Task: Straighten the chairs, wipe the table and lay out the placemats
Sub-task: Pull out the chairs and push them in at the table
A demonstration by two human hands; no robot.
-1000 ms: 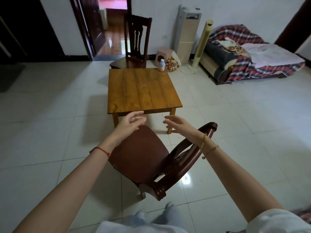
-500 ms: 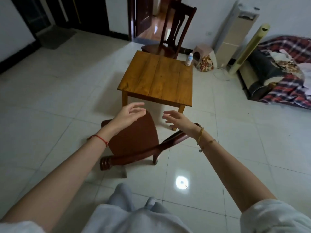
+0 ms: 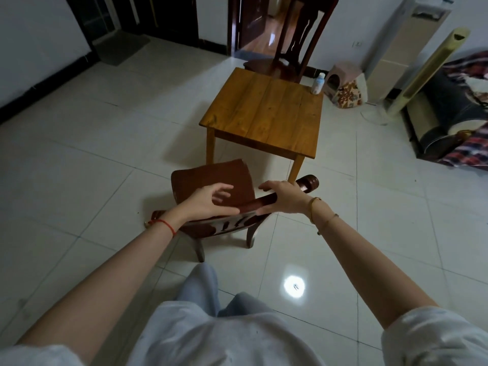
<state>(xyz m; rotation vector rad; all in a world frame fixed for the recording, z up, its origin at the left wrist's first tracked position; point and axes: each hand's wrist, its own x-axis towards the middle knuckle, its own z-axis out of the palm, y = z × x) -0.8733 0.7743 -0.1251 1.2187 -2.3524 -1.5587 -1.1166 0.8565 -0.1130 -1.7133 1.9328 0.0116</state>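
A dark red-brown near chair (image 3: 211, 178) stands on the tiles just in front of the low wooden table (image 3: 264, 114), its seat facing the table. My right hand (image 3: 282, 196) is wrapped around the right part of its curved top rail. My left hand (image 3: 208, 200) lies over the rail's left part, thumb on the near side and fingers loosely curled over the seat side. A second dark far chair (image 3: 298, 35) stands behind the table, turned at an angle. A small white bottle (image 3: 317, 84) stands on the table's far right corner. No placemats or cloth are in view.
Right of the table are a small pet house (image 3: 343, 85), a tall white air-conditioner unit (image 3: 404, 43), a yellow tower fan (image 3: 427, 72) and a low sofa with a plaid blanket (image 3: 462, 128). An open doorway (image 3: 253, 30) lies behind the far chair. Open tiled floor spreads to the left.
The view has swung round behind the near chair. Both hands, open above the seat before, have come down onto the chair's top rail and closed on it.
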